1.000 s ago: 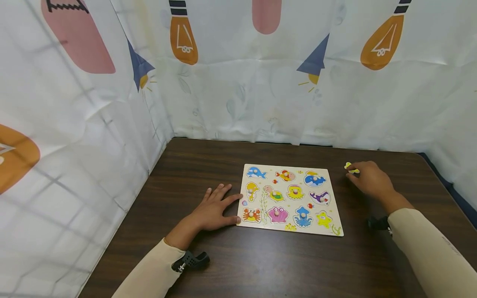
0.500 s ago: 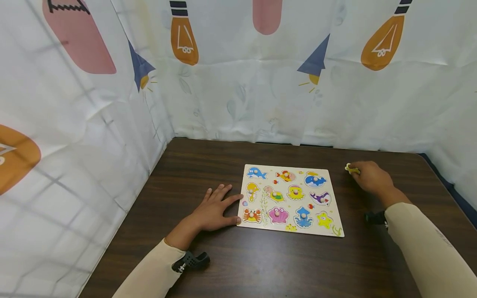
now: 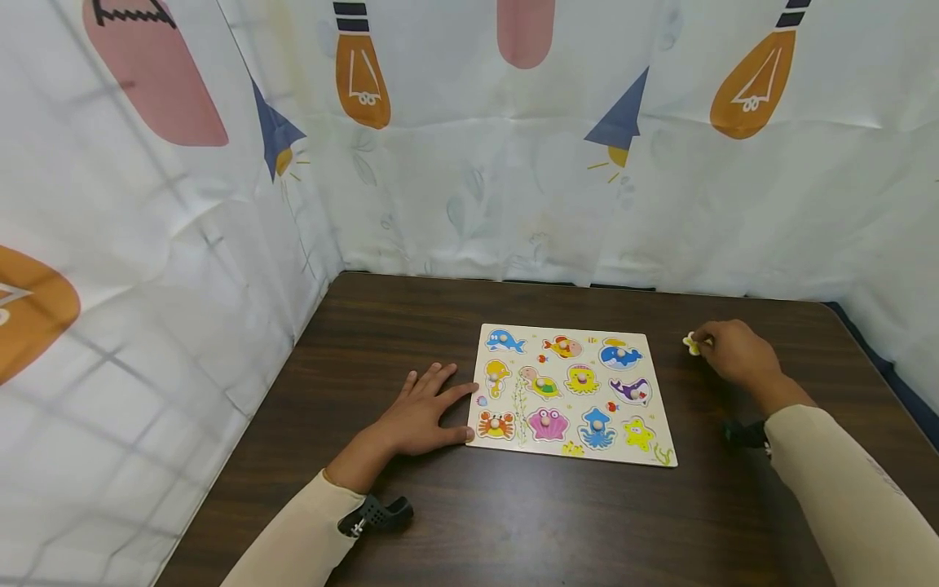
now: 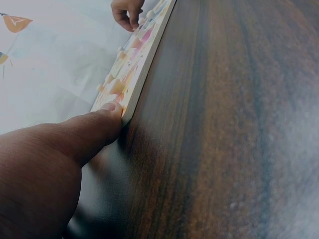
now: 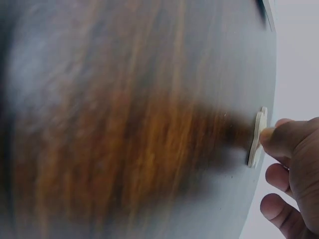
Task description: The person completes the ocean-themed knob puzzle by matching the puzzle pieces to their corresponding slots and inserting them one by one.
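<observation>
A wooden peg puzzle board with colourful sea animals lies on the table. Its lower right shows a yellow starfish picture on which I see no knob. My left hand is spread flat beside the board, with thumb and index finger touching its left edge; in the left wrist view the thumb presses the corner. Right of the board, my right hand pinches a small yellow puzzle piece. From the right wrist, that puzzle piece shows its thin pale edge, tilted close to the tabletop; fingers partly cover it.
Both stand on a dark wood-grain table. A white printed curtain hangs behind and along the left side. Black straps with camera mounts sit on the wrists.
The yellow puzzle piece has turned in my right fingers and shifted slightly right and nearer to me. My left hand and the board have stayed in place.
</observation>
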{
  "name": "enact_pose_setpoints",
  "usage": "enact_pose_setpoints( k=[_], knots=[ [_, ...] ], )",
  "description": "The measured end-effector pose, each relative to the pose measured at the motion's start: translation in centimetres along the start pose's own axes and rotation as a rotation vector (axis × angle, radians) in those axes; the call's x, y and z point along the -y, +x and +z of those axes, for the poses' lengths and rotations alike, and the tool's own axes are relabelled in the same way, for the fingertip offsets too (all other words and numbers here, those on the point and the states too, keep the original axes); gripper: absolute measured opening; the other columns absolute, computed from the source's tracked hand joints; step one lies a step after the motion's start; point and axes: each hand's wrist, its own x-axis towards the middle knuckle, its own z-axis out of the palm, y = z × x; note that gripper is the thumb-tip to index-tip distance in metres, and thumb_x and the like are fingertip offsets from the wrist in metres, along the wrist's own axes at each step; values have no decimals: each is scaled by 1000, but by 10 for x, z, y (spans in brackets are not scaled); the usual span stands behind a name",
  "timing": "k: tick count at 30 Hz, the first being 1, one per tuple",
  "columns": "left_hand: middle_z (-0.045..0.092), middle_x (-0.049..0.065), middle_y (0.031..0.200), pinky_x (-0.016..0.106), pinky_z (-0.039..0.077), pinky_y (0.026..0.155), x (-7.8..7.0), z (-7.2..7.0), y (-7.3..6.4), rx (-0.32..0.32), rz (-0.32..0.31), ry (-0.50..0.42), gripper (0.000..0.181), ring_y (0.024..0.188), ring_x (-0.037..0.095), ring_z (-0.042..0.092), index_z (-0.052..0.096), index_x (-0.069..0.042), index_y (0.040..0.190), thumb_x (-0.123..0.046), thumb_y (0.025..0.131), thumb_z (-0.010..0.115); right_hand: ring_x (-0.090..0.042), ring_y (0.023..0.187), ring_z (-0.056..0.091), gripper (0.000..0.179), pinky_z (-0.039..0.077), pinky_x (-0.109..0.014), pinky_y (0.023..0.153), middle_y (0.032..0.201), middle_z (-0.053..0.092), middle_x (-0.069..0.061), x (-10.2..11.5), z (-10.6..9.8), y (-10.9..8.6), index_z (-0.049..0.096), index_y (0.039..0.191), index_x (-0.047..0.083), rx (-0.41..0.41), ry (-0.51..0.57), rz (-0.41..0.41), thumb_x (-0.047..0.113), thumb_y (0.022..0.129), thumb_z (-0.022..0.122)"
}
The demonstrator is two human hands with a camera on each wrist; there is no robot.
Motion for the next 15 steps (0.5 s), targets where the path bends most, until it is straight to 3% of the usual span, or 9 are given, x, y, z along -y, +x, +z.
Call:
enact_pose_setpoints(
  k=[10, 15],
  knots=[
    [18, 9, 170, 60, 1, 121, 2, 3, 2, 4, -7, 9, 77, 156, 33, 7, 41, -35, 158, -69, 92, 61, -40, 95, 65, 22, 55, -57, 72, 110, 70, -26, 3, 1, -13, 74, 111, -5, -14, -23, -103, 11, 96, 70],
    [19, 9, 169, 61, 2, 121, 1, 1, 2, 2, 0, 7, 75, 156, 35, 7, 42, -35, 157, -68, 92, 61, -33, 91, 68, 19, 56, -49, 65, 107, 73, -21, 16, -1, -19, 78, 108, -1, -16, -1, -145, 10, 94, 73]
  ],
)
